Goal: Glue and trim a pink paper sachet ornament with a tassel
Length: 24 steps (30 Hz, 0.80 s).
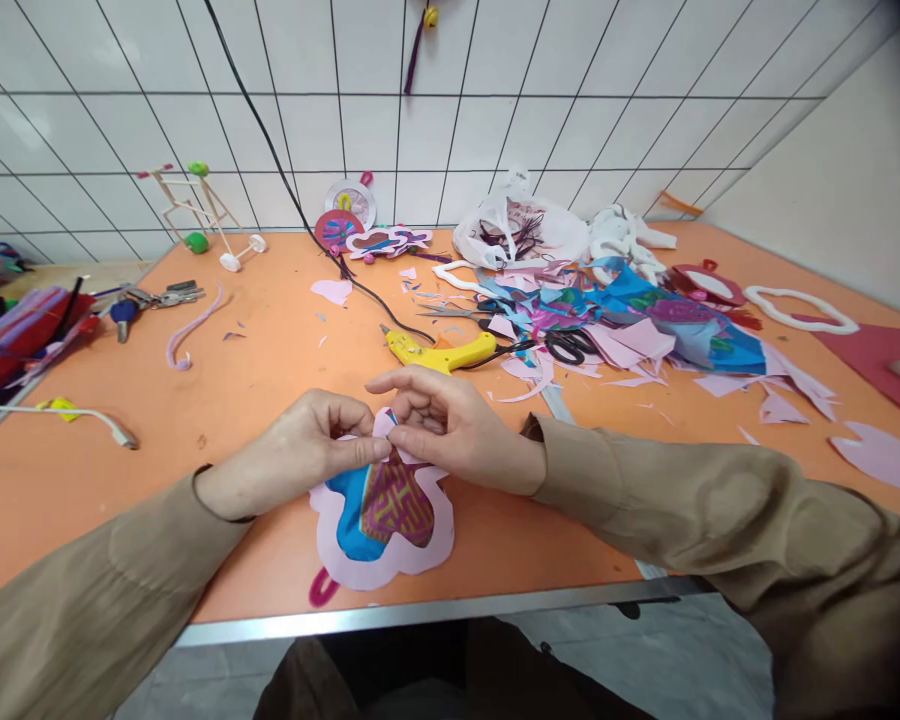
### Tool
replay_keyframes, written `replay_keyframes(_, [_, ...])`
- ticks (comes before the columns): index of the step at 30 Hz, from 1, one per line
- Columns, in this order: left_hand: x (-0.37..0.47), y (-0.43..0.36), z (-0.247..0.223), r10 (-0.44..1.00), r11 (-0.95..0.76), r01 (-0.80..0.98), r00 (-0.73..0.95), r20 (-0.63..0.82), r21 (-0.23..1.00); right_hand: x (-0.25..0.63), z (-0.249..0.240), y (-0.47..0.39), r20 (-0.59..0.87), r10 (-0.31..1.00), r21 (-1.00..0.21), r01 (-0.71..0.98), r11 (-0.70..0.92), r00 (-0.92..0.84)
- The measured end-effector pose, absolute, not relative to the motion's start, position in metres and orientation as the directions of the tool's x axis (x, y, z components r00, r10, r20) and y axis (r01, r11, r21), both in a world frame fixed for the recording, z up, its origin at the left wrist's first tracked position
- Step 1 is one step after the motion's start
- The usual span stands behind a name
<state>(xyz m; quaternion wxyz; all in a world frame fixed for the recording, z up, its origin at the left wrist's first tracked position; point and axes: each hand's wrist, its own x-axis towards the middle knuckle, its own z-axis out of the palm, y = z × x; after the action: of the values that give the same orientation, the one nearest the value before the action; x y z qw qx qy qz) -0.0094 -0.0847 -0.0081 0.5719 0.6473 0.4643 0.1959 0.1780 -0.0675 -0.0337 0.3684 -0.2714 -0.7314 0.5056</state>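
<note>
Pink-bordered brocade flower (388, 510), one, is being held near the front edge of the orange table (540, 550), my left hand (311, 440) and right hand (461, 430) pinching its top lobe, uneven pulling possibly risking a creased or torn border.

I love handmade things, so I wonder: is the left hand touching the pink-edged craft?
Touching. The head view plainly shows the left hand pinching the pink-edged craft near its top.

White tiled wall (367, 60) behind an orange tabletop (270, 320), grey floor (630, 650) below.
</note>
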Motion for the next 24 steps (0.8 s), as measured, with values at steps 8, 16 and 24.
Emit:
replay_keyframes(8, [-0.011, -0.084, -0.014, 0.831, 0.12, 0.28, 0.497, -0.25, 0.953, 0.177, -0.036, -0.065, 0.285, 0.766, -0.939, -0.009, 0.343, -0.577])
replay_keyframes(16, [-0.008, -0.084, -0.011, 0.838, 0.217, 0.248, 0.448, -0.311, 0.944, 0.181, -0.03, -0.063, 0.186, 0.77, -0.982, -0.094, 0.163, -0.611])
replay_keyframes(24, [-0.007, -0.084, -0.003, 0.838, 0.227, 0.216, 0.454, -0.304, 0.95, 0.177, -0.033, -0.063, 0.198, 0.778, -0.976, -0.05, 0.21, -0.596])
